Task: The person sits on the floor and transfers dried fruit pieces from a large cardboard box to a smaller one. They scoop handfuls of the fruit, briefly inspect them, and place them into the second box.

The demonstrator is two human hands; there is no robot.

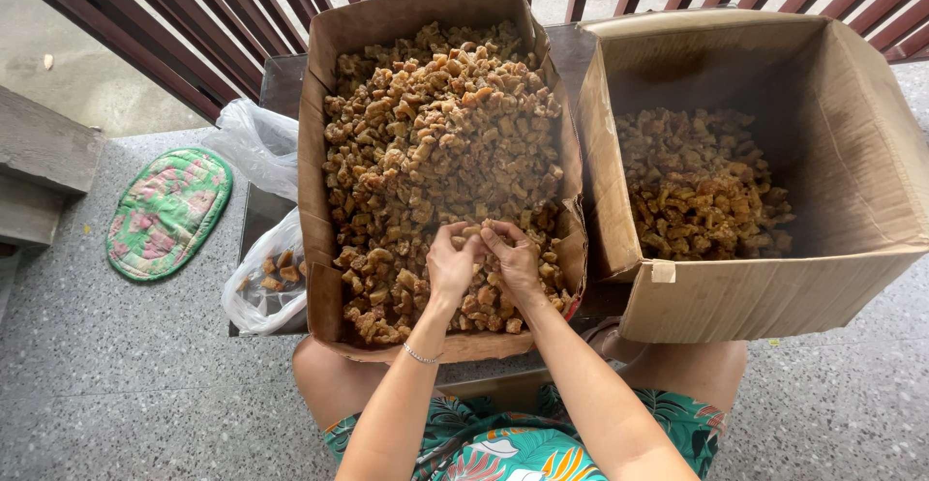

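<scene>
The floor (pixel 126 384) is grey speckled terrazzo, with a dark red-brown slatted railing (pixel 208 16) running across the far side and a grey concrete step (pixel 44 152) at the far left. On the floor at the left lies a green quilted oval mat with a pink flower pattern (pixel 166 212). A low dark table (pixel 281 79) stands just before the railing and carries two open brown cardboard boxes side by side.

The left cardboard box (pixel 312 152) is nearly full of small, rough, golden-brown fried chunks (pixel 435 123) heaped up to its walls. The right cardboard box (pixel 852 152), larger and deeper, holds a shallower layer of the same kind of brown chunks (pixel 702 186) on its bottom. Just left of the left box, at the table's edge, lie crumpled clear plastic bags (pixel 261 147); the nearer bag (pixel 266 283) has a few brown pieces inside.

The person sits at the near side, in a garment with a green leaf print (pixel 503 447). Both hands reach into the near part of the left box. The left hand (pixel 451 263), with a thin bracelet (pixel 420 354) at the wrist, and the right hand (pixel 513 258) are close together, fingers curled, their fingertips pinching chunks between them just above the heap.
</scene>
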